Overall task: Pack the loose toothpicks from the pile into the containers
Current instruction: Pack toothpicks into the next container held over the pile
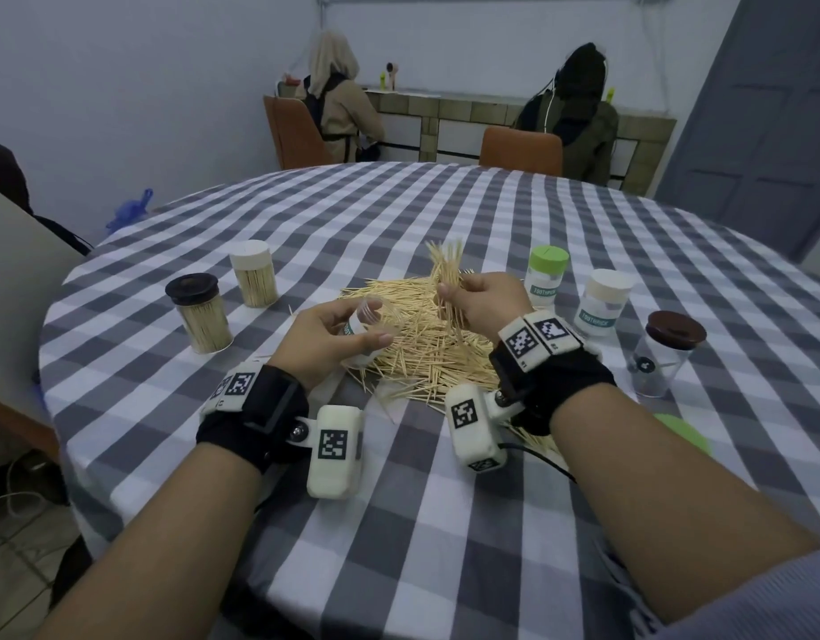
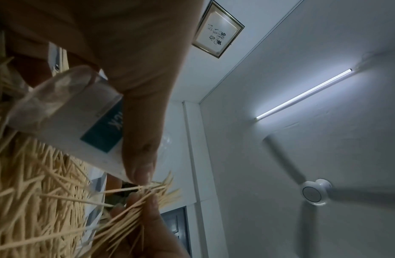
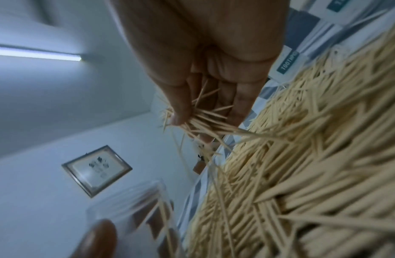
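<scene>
A big pile of loose toothpicks [image 1: 426,344] lies mid-table on the checked cloth. My left hand [image 1: 338,334] grips an open clear container [image 1: 364,332] with a teal label [image 2: 103,132], tilted over the pile's left edge with its mouth toward the right hand. My right hand [image 1: 472,302] pinches a bunch of toothpicks [image 1: 447,277] that fans upward above the pile, just right of the container's mouth. In the right wrist view the bunch [image 3: 200,120] sits between thumb and fingers, and the container's clear rim [image 3: 134,200] shows below.
Two filled containers stand at left, one black-lidded [image 1: 198,314], one white-lidded [image 1: 254,279]. At right stand a green-lidded container [image 1: 546,277], a white-lidded one [image 1: 604,307] and a brown-lidded jar [image 1: 666,353]. A green lid [image 1: 685,431] lies by my right forearm. Two people sit at the far counter.
</scene>
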